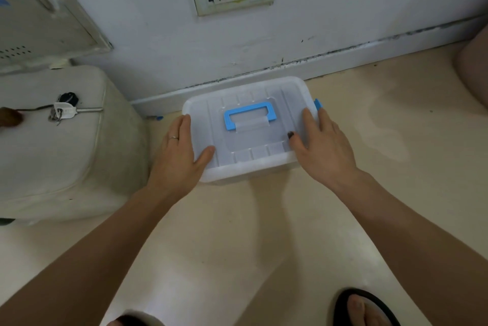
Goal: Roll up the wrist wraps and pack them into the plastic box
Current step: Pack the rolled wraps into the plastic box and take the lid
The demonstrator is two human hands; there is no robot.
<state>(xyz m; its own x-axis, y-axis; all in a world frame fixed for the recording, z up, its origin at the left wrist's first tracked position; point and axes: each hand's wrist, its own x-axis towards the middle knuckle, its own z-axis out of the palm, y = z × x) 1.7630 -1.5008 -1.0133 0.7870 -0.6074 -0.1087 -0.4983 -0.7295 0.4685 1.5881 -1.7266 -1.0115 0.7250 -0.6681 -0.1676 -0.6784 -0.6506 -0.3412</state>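
The plastic box (250,130) sits on the pale floor (343,193) close against the skirting of the wall (158,43), its translucent lid on and the blue handle (249,115) folded flat on top. Both hands are laid on it: the left hand (182,151) rests against the left edge with fingers extended along the side and the thumb over the lid, and the right hand (320,146) lies flat over the right end, fingers straight near the blue latch (318,104); neither is clenched around anything. No wrist wraps show anywhere, and through the cloudy plastic I can't honestly tell whether any lie inside. So this could be the very start, with the lid yet to come off, or the close, with the lid being pressed down; from here I'd lean neither way. A bunch of keys (63,111) lies on the white cushion (52,154) at left.
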